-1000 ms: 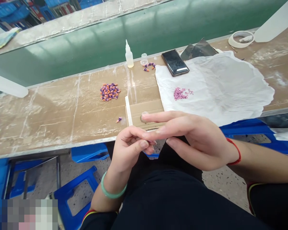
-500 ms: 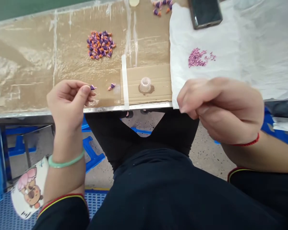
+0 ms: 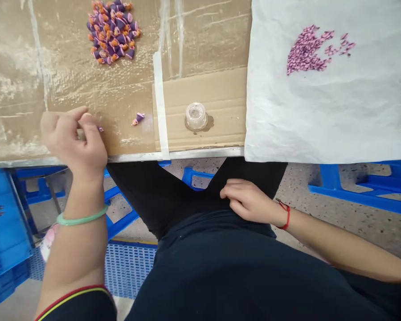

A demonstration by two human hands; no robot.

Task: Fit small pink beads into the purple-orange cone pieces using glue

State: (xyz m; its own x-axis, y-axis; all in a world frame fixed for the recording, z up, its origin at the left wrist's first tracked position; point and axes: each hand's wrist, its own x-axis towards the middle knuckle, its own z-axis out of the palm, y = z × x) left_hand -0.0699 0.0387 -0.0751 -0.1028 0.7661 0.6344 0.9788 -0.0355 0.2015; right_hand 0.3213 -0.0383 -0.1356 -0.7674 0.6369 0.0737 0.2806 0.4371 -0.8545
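Observation:
My left hand [image 3: 75, 140] is above the near left part of the table, fingers curled and closed. A small purple-and-pink piece [image 3: 100, 129] pokes out past the thumb, mostly hidden by the hand. To its right lies one small purple cone-shaped piece [image 3: 139, 117] with a pink and orange end. My right hand [image 3: 249, 200] rests on my lap, below the table edge. Its fingers are loosely bent, the thumb is apart, and nothing shows in them.
A pile of purple-and-orange pieces [image 3: 113, 33] lies farther back. A small clear cup [image 3: 196, 117] stands on cardboard [image 3: 223, 98], right of a white strip [image 3: 161, 107]. Tiny pink bits [image 3: 307, 51] are scattered over a white cloth [image 3: 337, 111].
My right hand has come down from near the cloth to my lap. My left hand has shifted left and turned. The view has tilted down, and the phone has gone out of sight.

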